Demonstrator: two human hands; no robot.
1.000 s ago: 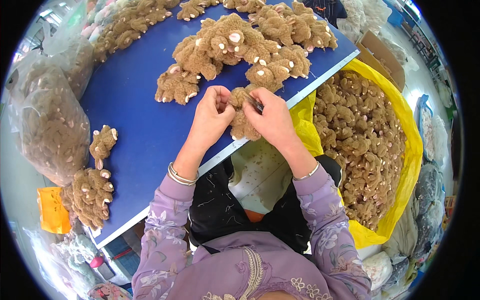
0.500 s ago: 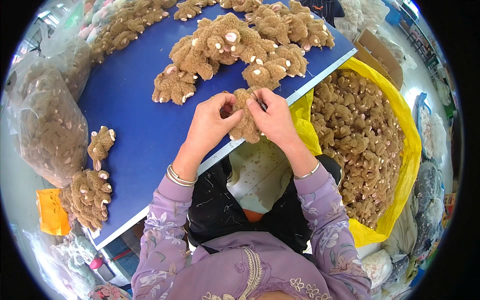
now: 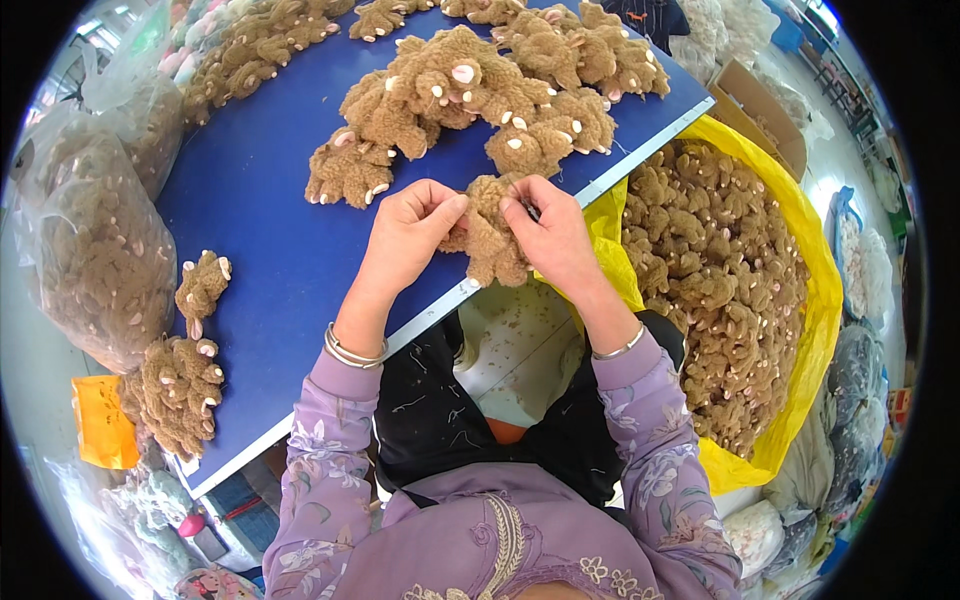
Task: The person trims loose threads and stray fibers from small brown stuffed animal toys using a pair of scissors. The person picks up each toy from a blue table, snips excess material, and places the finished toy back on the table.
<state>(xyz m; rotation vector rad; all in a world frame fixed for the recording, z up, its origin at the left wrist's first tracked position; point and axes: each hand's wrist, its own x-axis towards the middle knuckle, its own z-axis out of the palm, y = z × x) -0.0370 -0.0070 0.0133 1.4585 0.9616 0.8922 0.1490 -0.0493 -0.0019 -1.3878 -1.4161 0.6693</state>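
Between my two hands, at the table's near edge, is a brown fleecy plush toy skin point(image 3: 492, 235), limp and unstuffed in look. My left hand point(image 3: 415, 225) pinches its left side between thumb and fingers. My right hand point(image 3: 548, 230) grips the upper right side, thumb pressed on the fleece; a small dark item shows by its fingers, too small to name. Just beyond lies a heap of similar brown plush pieces point(image 3: 450, 85) with white and pink tips, on the blue table point(image 3: 290, 240).
A yellow sack point(image 3: 822, 300) full of brown plush pieces stands right of the table. At left are a clear plastic bag point(image 3: 100, 240) of plush, a small plush pile point(image 3: 178, 395) and an orange paper point(image 3: 105, 422). A cardboard box point(image 3: 755, 110) stands at the far right.
My left hand has shifted a little to the left, drawing the plush wider between both hands. The right hand has moved slightly right. The surrounding heaps look the same.
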